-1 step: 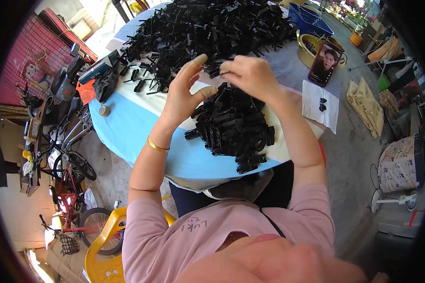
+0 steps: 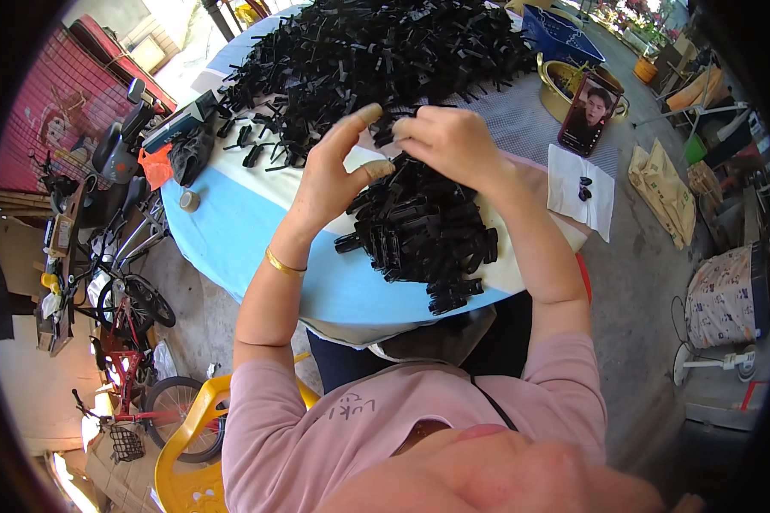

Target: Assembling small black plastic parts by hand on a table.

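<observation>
My left hand (image 2: 329,171) is raised over the table with thumb and forefinger spread apart, and tan coverings wrap their tips. To its right, my right hand (image 2: 453,145) has its fingers drawn together, the tips pointing at the left hand. Whatever those fingertips hold cannot be made out against the dark parts behind them. Below both hands lies a stacked heap of black plastic clip-like pieces (image 2: 419,227), nearer to me. Beyond the hands spreads a large loose pile of small black pieces with thin strips (image 2: 376,51).
A striped cloth covers the round table (image 2: 231,231). At right are a phone (image 2: 589,115) showing a video, a gold-coloured pot (image 2: 556,103) and a white tissue (image 2: 573,209) with small dark items. At left stands a small round container (image 2: 189,201) near a dark cloth (image 2: 192,156).
My right hand has shifted slightly down and to the left, its fingertips moving a little. My left hand has barely moved, and the heaps look the same.
</observation>
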Demonstrator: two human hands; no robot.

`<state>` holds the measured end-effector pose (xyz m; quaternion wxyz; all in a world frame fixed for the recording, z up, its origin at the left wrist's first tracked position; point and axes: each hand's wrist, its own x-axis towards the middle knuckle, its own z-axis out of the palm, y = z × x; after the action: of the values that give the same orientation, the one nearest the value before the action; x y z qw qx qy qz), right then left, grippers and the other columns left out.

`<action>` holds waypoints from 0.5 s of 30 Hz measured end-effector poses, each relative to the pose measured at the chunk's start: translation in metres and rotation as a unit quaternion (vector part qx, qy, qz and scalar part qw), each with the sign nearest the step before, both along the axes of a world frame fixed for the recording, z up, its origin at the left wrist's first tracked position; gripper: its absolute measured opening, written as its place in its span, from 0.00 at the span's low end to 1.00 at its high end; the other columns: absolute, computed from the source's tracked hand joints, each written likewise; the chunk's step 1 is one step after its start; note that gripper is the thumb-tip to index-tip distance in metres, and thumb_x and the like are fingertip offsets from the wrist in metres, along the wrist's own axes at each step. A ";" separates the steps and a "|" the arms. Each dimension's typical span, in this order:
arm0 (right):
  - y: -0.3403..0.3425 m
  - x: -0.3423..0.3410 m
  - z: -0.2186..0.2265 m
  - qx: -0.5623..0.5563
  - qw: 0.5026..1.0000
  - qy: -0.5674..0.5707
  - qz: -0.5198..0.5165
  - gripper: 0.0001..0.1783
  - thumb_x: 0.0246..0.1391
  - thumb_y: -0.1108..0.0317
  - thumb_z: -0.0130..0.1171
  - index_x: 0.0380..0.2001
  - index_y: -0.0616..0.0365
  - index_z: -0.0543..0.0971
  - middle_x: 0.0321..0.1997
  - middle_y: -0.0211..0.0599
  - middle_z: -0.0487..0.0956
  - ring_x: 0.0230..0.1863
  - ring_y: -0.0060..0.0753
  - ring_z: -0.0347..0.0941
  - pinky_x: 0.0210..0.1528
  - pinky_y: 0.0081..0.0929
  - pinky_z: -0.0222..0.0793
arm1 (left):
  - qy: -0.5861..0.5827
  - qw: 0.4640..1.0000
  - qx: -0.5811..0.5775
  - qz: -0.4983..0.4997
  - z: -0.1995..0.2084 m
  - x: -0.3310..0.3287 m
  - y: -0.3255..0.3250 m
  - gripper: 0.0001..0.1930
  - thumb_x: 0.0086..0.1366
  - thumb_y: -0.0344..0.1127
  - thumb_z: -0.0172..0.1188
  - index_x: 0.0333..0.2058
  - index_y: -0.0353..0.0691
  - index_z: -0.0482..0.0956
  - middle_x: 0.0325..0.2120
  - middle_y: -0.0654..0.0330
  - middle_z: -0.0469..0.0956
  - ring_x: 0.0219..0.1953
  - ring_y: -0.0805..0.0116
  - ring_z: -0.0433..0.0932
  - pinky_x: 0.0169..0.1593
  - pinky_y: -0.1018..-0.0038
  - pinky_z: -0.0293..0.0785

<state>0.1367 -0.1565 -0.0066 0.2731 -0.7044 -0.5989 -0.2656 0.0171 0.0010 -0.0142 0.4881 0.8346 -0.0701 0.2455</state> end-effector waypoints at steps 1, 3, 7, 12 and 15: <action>0.000 -0.005 0.001 -0.017 1.000 -0.010 0.004 0.07 0.39 0.65 0.62 0.25 0.52 0.76 0.20 0.32 0.72 0.23 0.35 0.71 0.24 0.28 0.67 | 0.001 1.000 0.001 0.000 0.001 -0.002 0.002 0.33 0.48 0.30 0.66 0.54 0.35 0.64 0.47 0.60 0.71 0.54 0.67 0.65 0.56 0.72 0.62; -0.002 -0.007 0.002 -0.014 1.000 -0.001 0.008 0.07 0.39 0.66 0.62 0.24 0.53 0.76 0.20 0.32 0.72 0.22 0.35 0.71 0.24 0.28 0.67 | 0.053 0.994 0.093 -0.016 0.009 -0.006 0.003 0.31 0.43 0.32 0.68 0.49 0.38 0.70 0.43 0.60 0.74 0.52 0.64 0.67 0.54 0.73 0.63; -0.006 -0.011 0.003 0.005 0.997 0.063 0.035 0.07 0.38 0.66 0.63 0.22 0.54 0.76 0.19 0.32 0.72 0.21 0.35 0.71 0.22 0.28 0.66 | -0.003 0.977 0.214 0.027 0.020 -0.011 -0.005 0.29 0.40 0.33 0.68 0.45 0.39 0.74 0.39 0.58 0.76 0.44 0.61 0.70 0.50 0.71 0.65; -0.002 -0.021 0.000 -0.009 0.995 0.088 0.051 0.07 0.37 0.65 0.63 0.22 0.54 0.77 0.20 0.32 0.73 0.22 0.36 0.72 0.23 0.28 0.67 | -0.044 0.981 0.189 0.013 0.011 -0.010 -0.007 0.28 0.38 0.34 0.69 0.43 0.37 0.74 0.34 0.57 0.76 0.38 0.59 0.70 0.44 0.69 0.68; 0.000 -0.021 0.004 0.016 0.992 0.093 0.087 0.09 0.36 0.69 0.64 0.25 0.55 0.77 0.20 0.33 0.73 0.19 0.34 0.70 0.22 0.26 0.66 | -0.020 0.991 0.130 -0.011 0.009 -0.007 -0.004 0.26 0.40 0.34 0.69 0.41 0.36 0.74 0.31 0.57 0.76 0.35 0.60 0.71 0.42 0.70 0.69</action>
<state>0.1153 -0.1561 -0.0027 0.3609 -0.6665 -0.6259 -0.1841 0.0103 -0.0032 -0.0049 0.3767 0.8850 -0.1204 0.2456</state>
